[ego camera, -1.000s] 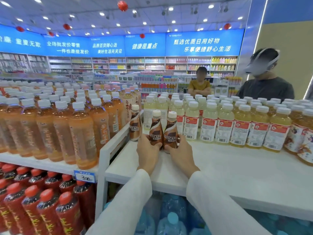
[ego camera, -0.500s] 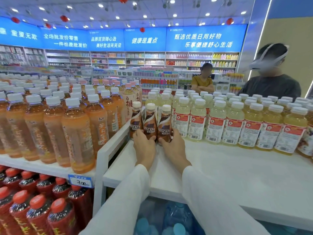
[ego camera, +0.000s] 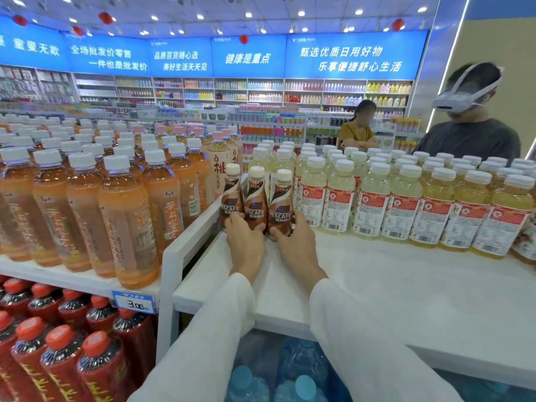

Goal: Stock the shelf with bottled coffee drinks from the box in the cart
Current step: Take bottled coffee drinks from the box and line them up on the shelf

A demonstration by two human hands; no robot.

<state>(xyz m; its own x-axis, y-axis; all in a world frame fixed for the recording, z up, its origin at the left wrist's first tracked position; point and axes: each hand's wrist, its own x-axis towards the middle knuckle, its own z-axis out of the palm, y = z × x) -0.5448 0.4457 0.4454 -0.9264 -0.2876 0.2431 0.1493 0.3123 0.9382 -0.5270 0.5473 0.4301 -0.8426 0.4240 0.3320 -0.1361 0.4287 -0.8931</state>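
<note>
Both white-sleeved arms (ego camera: 220,329) stretched forward side by side, the left grip (ego camera: 246,245) curled round the middle bottle (ego camera: 255,198), the right grip (ego camera: 295,242) round the right bottle (ego camera: 280,204).

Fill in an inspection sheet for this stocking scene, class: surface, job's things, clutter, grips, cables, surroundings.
Surface: white shelf, bare in front, stocked along the back.
Job's things: three coffee bottles upright at the shelf's left end; box and cart not in view.
Clutter: pale yellow drinks in rows to the right; orange tea bottles on the neighbouring shelf; red-capped bottles below those; water bottles under the white shelf.
Grips: left hand holds the middle coffee bottle; right hand holds the right coffee bottle.
Cables: nothing seen.
Surroundings: two people beyond the shelf; blue signs above wall shelving.
</note>
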